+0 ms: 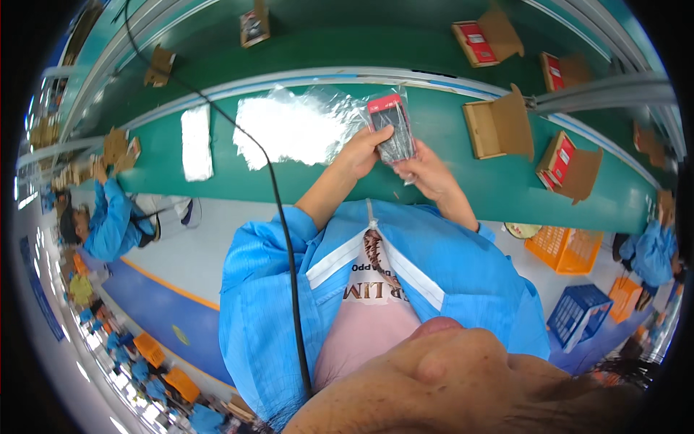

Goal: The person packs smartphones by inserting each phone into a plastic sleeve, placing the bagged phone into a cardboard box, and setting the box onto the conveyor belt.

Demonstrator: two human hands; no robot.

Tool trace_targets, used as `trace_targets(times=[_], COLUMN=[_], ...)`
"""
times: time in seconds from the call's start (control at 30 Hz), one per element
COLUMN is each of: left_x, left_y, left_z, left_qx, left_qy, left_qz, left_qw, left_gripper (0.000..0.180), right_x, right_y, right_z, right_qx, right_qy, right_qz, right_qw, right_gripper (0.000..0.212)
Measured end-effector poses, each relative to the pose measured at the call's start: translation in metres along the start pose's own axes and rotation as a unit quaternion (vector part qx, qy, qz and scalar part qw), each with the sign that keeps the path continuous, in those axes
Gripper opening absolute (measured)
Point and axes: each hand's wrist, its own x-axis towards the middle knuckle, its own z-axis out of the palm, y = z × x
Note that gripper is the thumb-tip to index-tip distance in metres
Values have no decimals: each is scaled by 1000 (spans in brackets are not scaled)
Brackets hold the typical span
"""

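Between my two hands is a flat dark package with a red top (395,145), in a clear plastic bag. My left hand (361,150) grips its left side, thumb laid across the front. The fingers of my right hand (429,169) close on its lower right edge. Just left of the hands, a spread of shiny clear plastic bags (289,132) lies on the green table (434,204). An open cardboard box (486,130) stands to the right, and nothing shows inside it. Beyond it, another open box (558,160) holds red packages.
A narrow stack of shiny bags (196,143) lies farther left. Several open boxes sit on the far green belt (347,43), behind a metal rail. A black cable (271,170) hangs across the view. Co-workers stand at both ends. An orange crate (564,249) is on the floor at right.
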Motion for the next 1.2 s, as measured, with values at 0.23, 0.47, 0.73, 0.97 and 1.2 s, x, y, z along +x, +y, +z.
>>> trace_targets(times=[0.23,0.47,0.73,0.97,1.2], left_x=[6,47,56,46,52], left_y=[12,23,-59,-34,-21], left_z=[-3,55,32,40,7], left_qx=[27,467,570,765,815], left_qy=[42,112,52,221,3], left_qz=[134,492,422,341,324], left_qw=[990,726,703,499,480], left_gripper=[31,35,34,74,56], right_x=[-89,-66,-2,-2,2], right_y=[-12,-50,25,23,24], right_z=[-121,-182,-81,-67,-65], right_qx=[-455,-382,-405,-365,-457], right_qy=[478,450,387,356,341], right_qz=[-155,-171,-343,-280,-304], right_qw=[736,789,754,813,763], right_gripper=[40,50,20,18,19])
